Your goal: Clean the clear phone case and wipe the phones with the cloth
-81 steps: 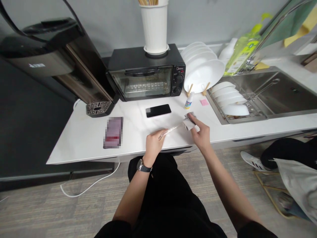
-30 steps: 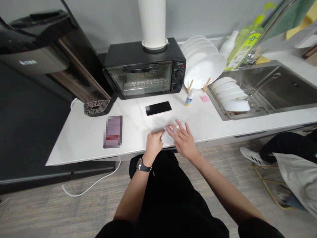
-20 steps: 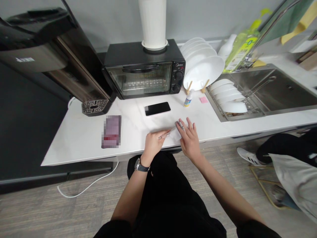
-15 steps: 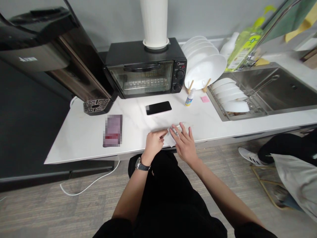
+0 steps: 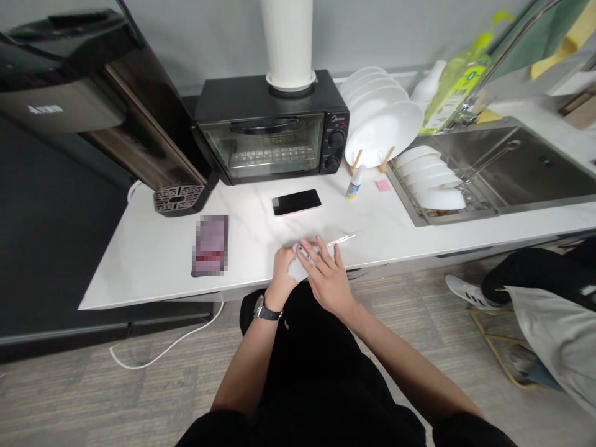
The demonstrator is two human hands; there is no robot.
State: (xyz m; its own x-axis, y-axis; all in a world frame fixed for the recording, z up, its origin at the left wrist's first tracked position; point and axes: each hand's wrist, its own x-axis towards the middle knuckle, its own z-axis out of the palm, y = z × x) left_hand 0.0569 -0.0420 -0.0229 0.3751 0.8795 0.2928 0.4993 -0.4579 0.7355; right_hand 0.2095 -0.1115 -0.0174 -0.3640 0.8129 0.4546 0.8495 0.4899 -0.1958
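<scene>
Near the counter's front edge, my left hand (image 5: 282,272) is closed on a small white sheet (image 5: 298,269), its fingertips partly hidden. My right hand (image 5: 327,279) lies over the sheet's right side with its fingers spread. A thin whitish strip or stick (image 5: 342,239) sticks out to the right from beyond my right fingers; its other end is hidden. Behind my hands a black phone (image 5: 297,202) lies flat. A small white bottle with a yellow and blue label (image 5: 354,184) stands to the right of the phone, beside a pink note (image 5: 383,185).
A toaster oven (image 5: 274,136) stands at the back, with a white container (image 5: 289,43) on top. Left are a dispenser (image 5: 179,197) and a blurred purple item (image 5: 210,245). Plates (image 5: 384,133) and a sink (image 5: 521,167) are right. A person's shoe (image 5: 468,291) shows at right.
My right hand has moved left across the white sheet, toward my left hand. More of the thin strip or stick now shows to its right.
</scene>
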